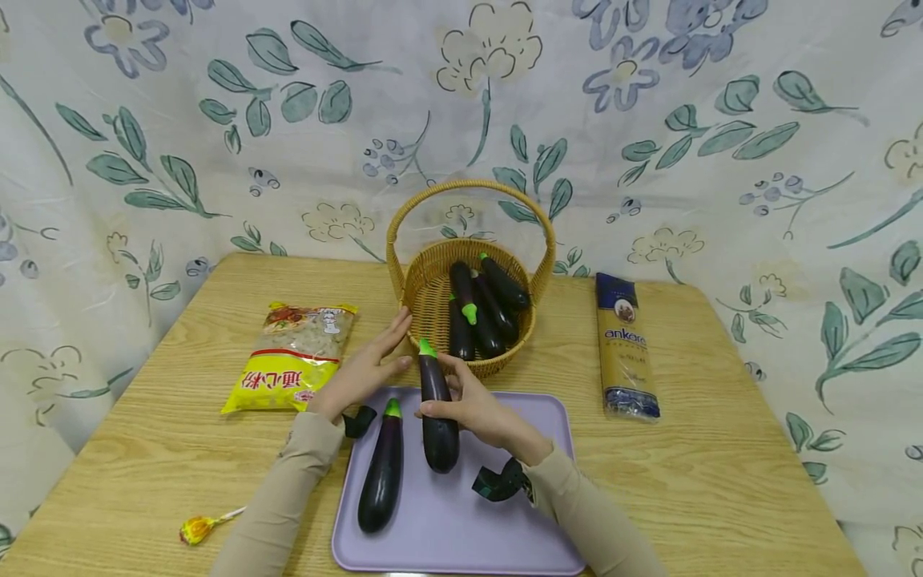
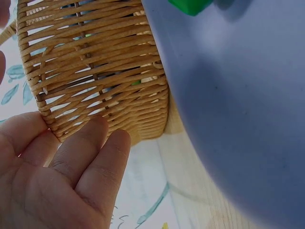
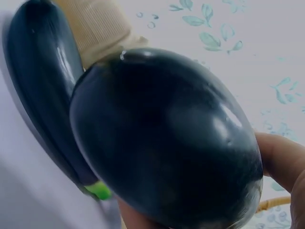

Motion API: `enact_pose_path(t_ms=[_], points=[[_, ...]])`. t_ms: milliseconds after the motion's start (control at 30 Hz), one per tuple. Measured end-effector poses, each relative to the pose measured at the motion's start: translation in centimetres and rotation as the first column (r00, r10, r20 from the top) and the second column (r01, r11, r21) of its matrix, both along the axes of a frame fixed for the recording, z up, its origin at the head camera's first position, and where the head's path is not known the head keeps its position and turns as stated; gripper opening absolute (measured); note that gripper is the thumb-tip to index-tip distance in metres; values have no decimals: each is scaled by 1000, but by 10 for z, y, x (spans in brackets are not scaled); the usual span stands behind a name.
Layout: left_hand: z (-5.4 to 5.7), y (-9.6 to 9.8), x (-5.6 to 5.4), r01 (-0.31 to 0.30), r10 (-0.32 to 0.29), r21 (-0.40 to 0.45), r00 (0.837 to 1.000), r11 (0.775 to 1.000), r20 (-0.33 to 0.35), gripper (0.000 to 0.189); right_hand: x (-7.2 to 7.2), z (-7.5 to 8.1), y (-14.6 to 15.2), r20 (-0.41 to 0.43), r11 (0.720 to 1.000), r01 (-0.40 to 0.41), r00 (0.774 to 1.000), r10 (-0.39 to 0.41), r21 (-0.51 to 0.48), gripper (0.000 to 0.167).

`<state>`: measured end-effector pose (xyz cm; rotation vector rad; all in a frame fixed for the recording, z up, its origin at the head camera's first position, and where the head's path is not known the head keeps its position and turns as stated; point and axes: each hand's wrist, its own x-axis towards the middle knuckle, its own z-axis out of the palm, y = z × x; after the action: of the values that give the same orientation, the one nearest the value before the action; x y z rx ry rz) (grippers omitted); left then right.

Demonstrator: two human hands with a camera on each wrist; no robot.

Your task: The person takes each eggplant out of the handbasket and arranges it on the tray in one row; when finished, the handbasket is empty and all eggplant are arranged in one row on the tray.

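Note:
My right hand [image 1: 479, 409] grips an eggplant [image 1: 438, 437] around its middle, green stem end toward the basket. In the right wrist view that eggplant [image 3: 167, 138] looms large, with its rounded bottom facing the camera. Against the near left side of the wicker basket [image 1: 497, 365] rests my left hand [image 1: 364, 370], its fingers extended; the left wrist view has its fingers [image 2: 102, 176] along the woven wall. Several eggplants [image 1: 497, 308] lie inside the basket, mostly on its right. Another eggplant [image 1: 382, 473] lies on the left part of the lilac tray [image 1: 461, 537].
A yellow bag of pasta [image 1: 296, 361] lies left of the basket, and a long ankara pasta packet [image 1: 626, 349] lies at the right. A wrapped lollipop [image 1: 198, 529] sits at the front left. Behind the table hangs a floral curtain [image 1: 404, 96].

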<state>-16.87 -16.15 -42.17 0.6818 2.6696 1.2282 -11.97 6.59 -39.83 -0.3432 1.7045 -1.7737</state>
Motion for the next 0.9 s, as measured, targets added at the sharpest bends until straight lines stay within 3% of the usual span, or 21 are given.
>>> enact_pose_path(t_ms=[267,667,900], points=[[0,0,1,3,-3,-3,1000,1000,-6,68,17,-9,-8,108,1000,12,994,-9,-23,82],[4,-1,0,-6,6,-9,1000,1000,-21,68,36,-24,-14,97,998,42,994,-46,47,78],[2,-1,0,10,-10,-6,999,1000,-31,68,44,-28,-14,142,998,23,989,-30,54,76]])
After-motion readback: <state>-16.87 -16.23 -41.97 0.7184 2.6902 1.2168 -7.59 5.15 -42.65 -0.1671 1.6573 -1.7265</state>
